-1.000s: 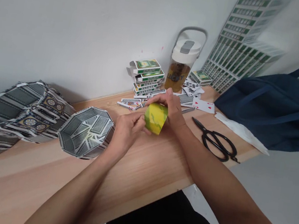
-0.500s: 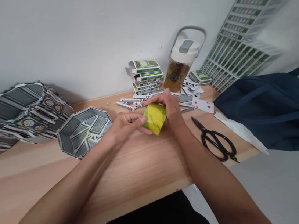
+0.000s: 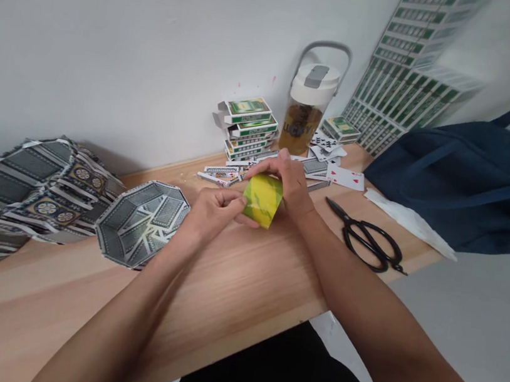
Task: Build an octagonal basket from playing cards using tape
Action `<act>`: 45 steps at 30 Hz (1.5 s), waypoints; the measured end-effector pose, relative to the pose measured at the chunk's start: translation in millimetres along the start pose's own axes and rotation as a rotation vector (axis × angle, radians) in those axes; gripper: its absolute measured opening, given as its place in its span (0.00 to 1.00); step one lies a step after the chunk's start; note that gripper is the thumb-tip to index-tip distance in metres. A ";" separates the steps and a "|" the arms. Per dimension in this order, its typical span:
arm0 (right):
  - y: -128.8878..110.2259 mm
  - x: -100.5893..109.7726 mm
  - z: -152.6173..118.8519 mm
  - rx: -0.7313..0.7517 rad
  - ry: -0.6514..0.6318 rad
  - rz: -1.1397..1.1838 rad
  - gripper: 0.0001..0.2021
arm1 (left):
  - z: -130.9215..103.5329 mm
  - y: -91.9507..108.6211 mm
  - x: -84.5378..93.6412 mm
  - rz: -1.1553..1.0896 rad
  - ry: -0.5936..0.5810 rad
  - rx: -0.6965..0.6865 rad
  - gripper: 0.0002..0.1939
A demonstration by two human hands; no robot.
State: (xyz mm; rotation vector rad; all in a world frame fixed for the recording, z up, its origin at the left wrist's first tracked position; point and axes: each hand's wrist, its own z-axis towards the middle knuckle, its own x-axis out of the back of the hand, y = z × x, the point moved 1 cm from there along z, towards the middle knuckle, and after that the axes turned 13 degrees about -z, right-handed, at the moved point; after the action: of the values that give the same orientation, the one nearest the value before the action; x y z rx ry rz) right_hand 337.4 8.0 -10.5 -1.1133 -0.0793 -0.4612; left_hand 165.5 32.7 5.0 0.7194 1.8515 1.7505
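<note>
2 hands (image 3: 218,210) (image 3: 294,187), 1 yellow piece (image 3: 262,200) — held, 1 bottle (image 3: 304,119)

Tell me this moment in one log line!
left hand: pinches yellow piece by left edge | right hand: curled at its far edge | scissors: on table, right of hands | bottle: beyond hands

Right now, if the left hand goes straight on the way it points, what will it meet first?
Past the yellow-green piece it holds, the left hand would probably meet the right hand first, though the depth between them is unclear.
</note>
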 end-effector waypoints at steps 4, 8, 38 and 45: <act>-1.5 0.0 0.0 -0.010 0.007 -0.018 0.33 | -0.1 -2.4 -3.1 -0.007 0.030 -0.016 0.11; -1.8 -0.4 -0.3 -0.027 -0.001 -0.042 0.35 | -0.3 -7.1 -1.4 -0.069 0.000 -0.032 0.12; -1.5 -1.2 0.5 0.016 0.000 0.019 0.33 | 0.8 6.1 6.0 -0.050 -0.130 0.061 0.12; -1.8 -1.7 -0.1 0.020 -0.003 0.046 0.31 | 3.1 3.6 3.8 0.142 -0.024 0.000 0.11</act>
State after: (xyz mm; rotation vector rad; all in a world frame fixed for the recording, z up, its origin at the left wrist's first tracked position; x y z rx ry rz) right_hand 335.2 7.7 -9.5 -1.0941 -0.0608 -0.4163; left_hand 164.9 37.7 8.4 0.8872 1.8239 1.8202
